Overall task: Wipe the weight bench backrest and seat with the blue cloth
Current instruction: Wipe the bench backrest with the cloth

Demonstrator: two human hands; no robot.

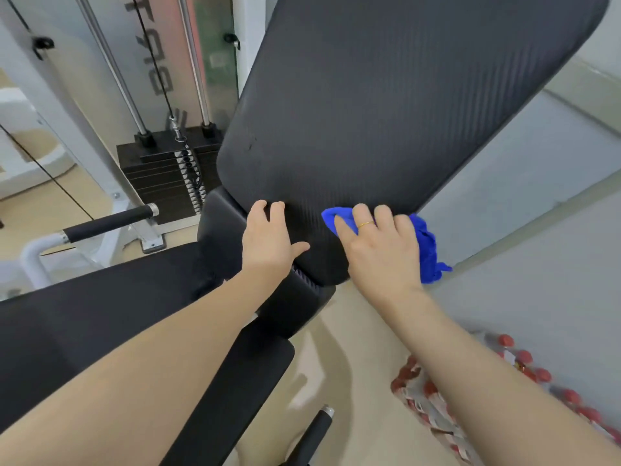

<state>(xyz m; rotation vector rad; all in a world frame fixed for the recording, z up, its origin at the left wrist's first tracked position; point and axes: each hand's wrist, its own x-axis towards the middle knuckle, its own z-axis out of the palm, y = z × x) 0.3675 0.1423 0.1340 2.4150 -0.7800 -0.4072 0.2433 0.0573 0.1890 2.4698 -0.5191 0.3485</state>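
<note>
The black ribbed backrest (386, 105) of the weight bench rises tilted through the middle and top of the head view. Its black seat (100, 317) stretches to the lower left. My right hand (379, 250) presses the bunched blue cloth (426, 250) flat against the backrest's lower right edge; a gold ring is on one finger. The cloth sticks out left and right of the hand. My left hand (268, 237) lies flat and empty on the backrest's lower left part, fingers spread.
A black weight stack (161, 176) with chrome guide rods and a cable stands behind left. A white frame with a black foam handle (107, 223) juts out at left. A pack of red-capped bottles (470, 398) lies on the floor at lower right. A grey wall runs along the right.
</note>
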